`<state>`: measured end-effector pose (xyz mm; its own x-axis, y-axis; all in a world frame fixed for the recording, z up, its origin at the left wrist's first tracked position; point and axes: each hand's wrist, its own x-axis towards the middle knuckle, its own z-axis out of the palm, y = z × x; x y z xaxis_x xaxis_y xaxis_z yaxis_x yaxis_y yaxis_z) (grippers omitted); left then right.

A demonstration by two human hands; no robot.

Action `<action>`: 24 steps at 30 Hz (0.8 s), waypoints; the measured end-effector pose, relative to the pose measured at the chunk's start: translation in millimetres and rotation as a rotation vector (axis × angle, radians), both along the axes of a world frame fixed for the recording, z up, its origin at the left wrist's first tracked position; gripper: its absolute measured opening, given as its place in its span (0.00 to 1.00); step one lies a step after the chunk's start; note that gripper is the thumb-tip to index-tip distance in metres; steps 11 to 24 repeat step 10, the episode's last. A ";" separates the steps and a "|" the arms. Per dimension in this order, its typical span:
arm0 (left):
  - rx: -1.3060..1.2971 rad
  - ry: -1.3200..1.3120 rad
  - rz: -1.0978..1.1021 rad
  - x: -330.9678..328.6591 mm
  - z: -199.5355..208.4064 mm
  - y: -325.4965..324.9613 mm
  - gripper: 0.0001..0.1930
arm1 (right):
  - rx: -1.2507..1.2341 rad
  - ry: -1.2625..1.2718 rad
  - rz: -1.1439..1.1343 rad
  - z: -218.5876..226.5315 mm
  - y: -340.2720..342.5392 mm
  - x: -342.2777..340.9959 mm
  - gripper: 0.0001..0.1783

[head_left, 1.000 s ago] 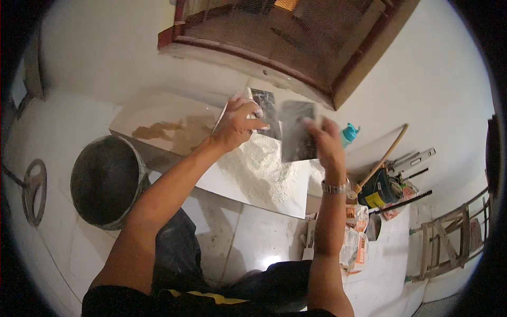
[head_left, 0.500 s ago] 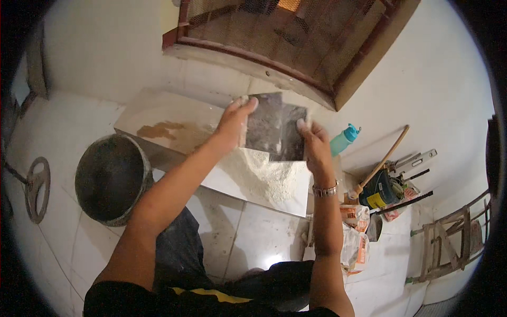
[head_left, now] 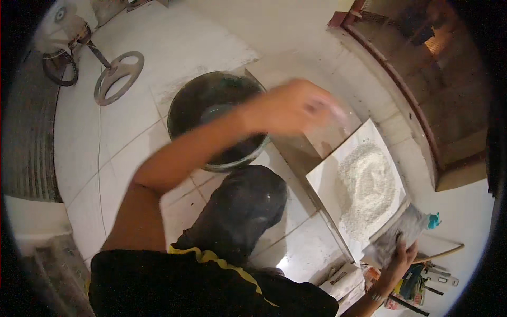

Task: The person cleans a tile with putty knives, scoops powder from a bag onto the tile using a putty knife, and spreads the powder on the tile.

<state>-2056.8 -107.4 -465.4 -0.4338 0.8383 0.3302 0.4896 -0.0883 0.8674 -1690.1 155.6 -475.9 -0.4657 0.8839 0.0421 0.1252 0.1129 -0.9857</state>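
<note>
My right hand (head_left: 402,254) grips a grey, dusty flat plate (head_left: 397,231) at the right, its fingers over the lower edge. The plate stands at the near right end of a white board (head_left: 327,175), where pale powder (head_left: 369,185) lies in a loose, uneven heap. My left hand (head_left: 298,107) is raised between the bucket and the board, smeared by motion. Whether it holds anything does not show. Under my left forearm stands a round dark bucket (head_left: 185,100) with a stained inside.
A grey wheel-shaped metal piece (head_left: 105,87) stands on the tiled floor (head_left: 129,158) at the far left. Beyond the right hand are a teal bottle cap (head_left: 434,220), a wooden handle (head_left: 443,252) and several tools. A red-brown mesh-covered frame (head_left: 412,100) lines the right wall.
The view has swung left. My left hand has come off the dark plates and moved left toward the bucket. My right hand has lowered to the board's right end, still holding a plate.
</note>
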 end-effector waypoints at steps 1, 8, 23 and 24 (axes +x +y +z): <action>-0.116 -0.108 -0.003 -29.8 -8.7 -34.7 0.12 | 0.017 -0.026 0.075 -8.4 -2.5 9.9 0.33; -1.069 0.434 -0.182 -125.3 -222.3 -77.8 0.24 | 0.118 -0.055 -0.069 6.2 -48.5 3.7 0.33; -1.174 0.547 -0.372 -115.2 -258.1 -21.4 0.22 | 0.109 0.031 -0.186 2.3 -32.8 13.1 0.35; -1.174 0.547 -0.372 -115.2 -258.1 -21.4 0.22 | 0.109 0.031 -0.186 2.3 -32.8 13.1 0.35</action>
